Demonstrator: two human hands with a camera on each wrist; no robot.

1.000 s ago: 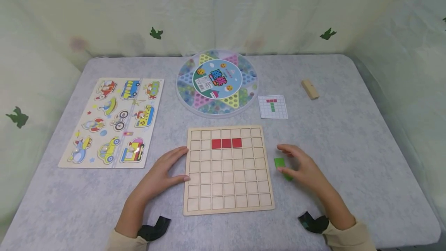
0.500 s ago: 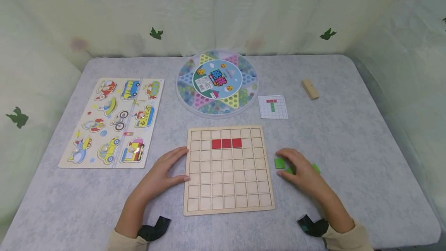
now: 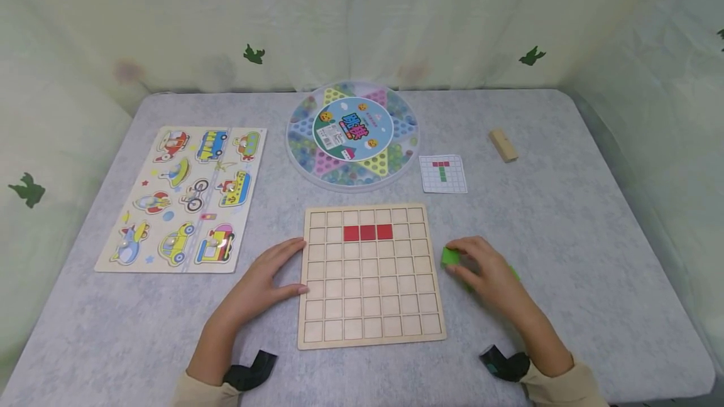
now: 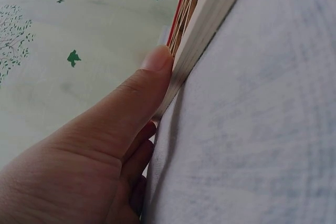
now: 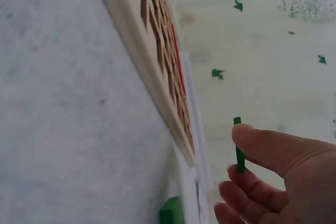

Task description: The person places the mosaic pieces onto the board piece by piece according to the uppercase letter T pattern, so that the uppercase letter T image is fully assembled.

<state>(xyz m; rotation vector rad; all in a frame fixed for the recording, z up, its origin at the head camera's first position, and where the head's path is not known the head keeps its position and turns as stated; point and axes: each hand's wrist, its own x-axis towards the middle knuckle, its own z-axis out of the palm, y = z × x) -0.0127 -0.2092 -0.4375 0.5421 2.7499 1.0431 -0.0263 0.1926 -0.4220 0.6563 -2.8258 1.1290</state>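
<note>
A square wooden grid board [image 3: 370, 291] lies in front of me, with three red tiles [image 3: 367, 232] in a row in its second row from the top. My left hand [image 3: 263, 284] rests its thumb and forefinger against the board's left edge; in the left wrist view the thumb [image 4: 134, 95] touches the rim. Beside the right edge, my right hand [image 3: 491, 272] pinches a green square tile [image 3: 450, 256] between thumb and fingers. The right wrist view shows that tile [image 5: 240, 158] edge-on, raised off the table. Another green piece [image 5: 172, 212] lies on the table, mostly hidden under the hand in the head view.
A small pattern card [image 3: 443, 174] with a red and green T lies behind the board. A round Chinese checkers set [image 3: 353, 130] sits at the back middle, a vehicle peg puzzle [image 3: 183, 200] at the left, and a small wooden block [image 3: 503, 145] at the back right.
My right hand has closed thumb and fingers on the nearest green tile and lifted it slightly toward the board. My left hand and the red tiles have not moved.
</note>
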